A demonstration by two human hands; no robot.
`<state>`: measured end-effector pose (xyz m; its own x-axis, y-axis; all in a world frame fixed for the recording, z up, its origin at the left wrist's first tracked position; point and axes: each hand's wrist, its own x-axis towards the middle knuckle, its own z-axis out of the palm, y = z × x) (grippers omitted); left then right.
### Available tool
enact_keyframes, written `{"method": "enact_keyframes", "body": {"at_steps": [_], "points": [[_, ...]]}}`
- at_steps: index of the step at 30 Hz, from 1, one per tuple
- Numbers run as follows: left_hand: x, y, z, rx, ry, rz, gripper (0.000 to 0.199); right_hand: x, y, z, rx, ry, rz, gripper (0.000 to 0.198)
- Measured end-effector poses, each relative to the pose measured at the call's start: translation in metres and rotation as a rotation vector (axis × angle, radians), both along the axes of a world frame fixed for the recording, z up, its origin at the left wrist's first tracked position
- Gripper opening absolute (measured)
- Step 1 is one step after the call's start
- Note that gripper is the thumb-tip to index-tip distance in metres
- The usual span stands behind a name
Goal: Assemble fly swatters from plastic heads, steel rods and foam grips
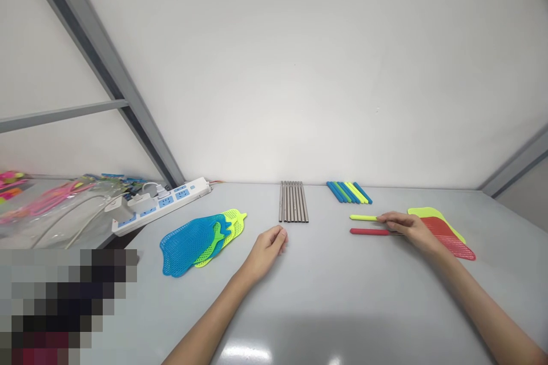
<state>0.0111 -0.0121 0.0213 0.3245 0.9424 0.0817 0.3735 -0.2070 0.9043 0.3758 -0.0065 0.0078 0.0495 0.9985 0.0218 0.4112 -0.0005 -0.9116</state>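
My right hand (406,228) is closed, fingers pinching the yellow-green fly swatter (363,218) where its handle meets the shaft. A red fly swatter (369,231) lies just nearer to me, its shaft running under my hand. Both mesh heads rest at the right, the red one overlapping the yellow-green. Loosely curled with nothing visible in it, my left hand (268,248) rests on the table. It is between a row of metal tubes (293,202) and a fanned pile of swatter heads (192,242) in blue, green and yellow-green.
Several blue, green and yellow handles (349,192) lie in a row near the back wall. A white power strip (165,202) with plugs and cables sits at the left. Beyond it are bagged colourful items (64,194). A grey frame post (107,68) stands at the left.
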Motion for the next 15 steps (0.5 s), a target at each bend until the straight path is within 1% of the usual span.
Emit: {"method": "enact_keyframes", "body": {"at_steps": [3, 5, 7, 10, 12, 15], "points": [[0.000, -0.001, 0.002, 0.002, 0.012, -0.004, 0.032, 0.004, -0.007, 0.001, 0.078, -0.025, -0.071, 0.019], [0.000, -0.002, 0.003, 0.010, 0.030, -0.006, 0.030, 0.006, -0.015, 0.005, 0.070, -0.039, -0.106, 0.018], [0.000, -0.003, 0.003, 0.027, 0.053, -0.006, 0.029, 0.005, -0.026, 0.009, -0.012, 0.015, -0.109, 0.022], [-0.001, -0.003, 0.003, 0.058, 0.089, 0.000, 0.026, -0.002, -0.040, 0.010, -0.202, 0.150, -0.020, 0.033], [-0.001, -0.004, 0.002, 0.066, 0.108, 0.003, 0.023, -0.009, -0.044, 0.007, -0.309, 0.190, -0.016, 0.040], [-0.001, -0.004, 0.001, 0.068, 0.107, -0.002, 0.023, -0.016, -0.041, 0.001, -0.344, 0.244, -0.067, 0.045]]}}
